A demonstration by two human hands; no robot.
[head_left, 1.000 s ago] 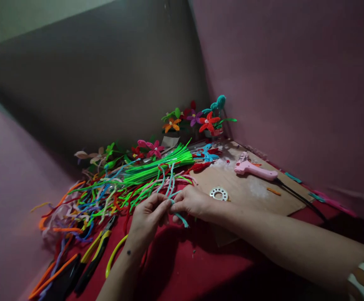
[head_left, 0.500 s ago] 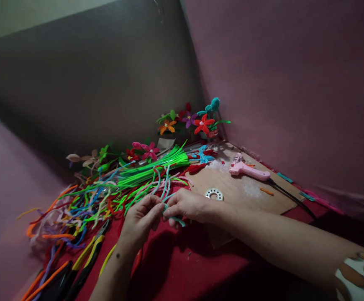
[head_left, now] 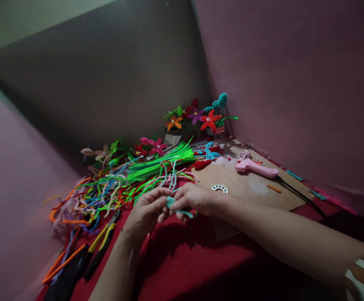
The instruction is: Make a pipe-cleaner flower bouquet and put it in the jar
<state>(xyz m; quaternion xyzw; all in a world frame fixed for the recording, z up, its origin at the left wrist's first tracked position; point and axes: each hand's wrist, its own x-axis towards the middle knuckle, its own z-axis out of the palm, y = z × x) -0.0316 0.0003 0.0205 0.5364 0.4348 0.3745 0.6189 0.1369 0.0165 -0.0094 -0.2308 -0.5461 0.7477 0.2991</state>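
Between my hands is a mint-green pipe cleaner (head_left: 170,202), coiled into a small fuzzy shape, with loose ends sticking out beyond my fingers. My left hand (head_left: 152,207) pinches its left side with thumb and forefinger. From the other side my right hand (head_left: 190,201) grips it, thumb on top, and a short tail pokes out below. Both hands hover over the red cloth (head_left: 175,259), in front of a bundle of bright green pipe cleaners (head_left: 163,161). My fingers hide part of the coil.
Tangled coloured pipe cleaners (head_left: 88,209) and yellow-black pliers (head_left: 103,240) lie at left. A pink glue gun (head_left: 257,168) with a black cord rests on a brown board (head_left: 241,194), near a round holed metal disc (head_left: 220,189). Pipe-cleaner flowers (head_left: 211,120) stand in the back corner.
The view has shifted, so the scene sits further right. My fingers have shifted on the mint-green pipe cleaner, and more of its coiled part now shows between them.
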